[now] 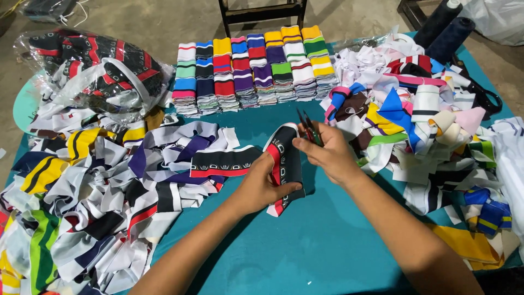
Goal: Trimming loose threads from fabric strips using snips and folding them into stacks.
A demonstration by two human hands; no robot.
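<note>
Entry, head view. Far left of both hands, a heap of loose fabric strips in white, yellow, purple, green and black covers that end of the teal desk. Beyond it, up-left of the left hand, a clear plastic bag lies slumped on its side; it holds folded red-and-black patterned pieces and its mouth looks loosely gathered, not tied, though glare makes that uncertain. Left hand: grip clenched on a folded black collar strip with red edge, thumb across its lower part, the strip standing nearly upright just above the desk, between the two hands. A matching strip lies flat just left of this grip. Right hand: grip closed around small thread snips, blades pointing up and away, tips just beside the top fold of the held strip. Judgement on doing the trim well: keep the fold taut with the left thumb, bring only the tips to the stray thread, and cut clear of the knit edge. Straight beyond both grips, neat stacks of folded striped ribbing stand in a row. Right of the right grip, a second mixed scrap heap; behind it two dark thread cones.
</note>
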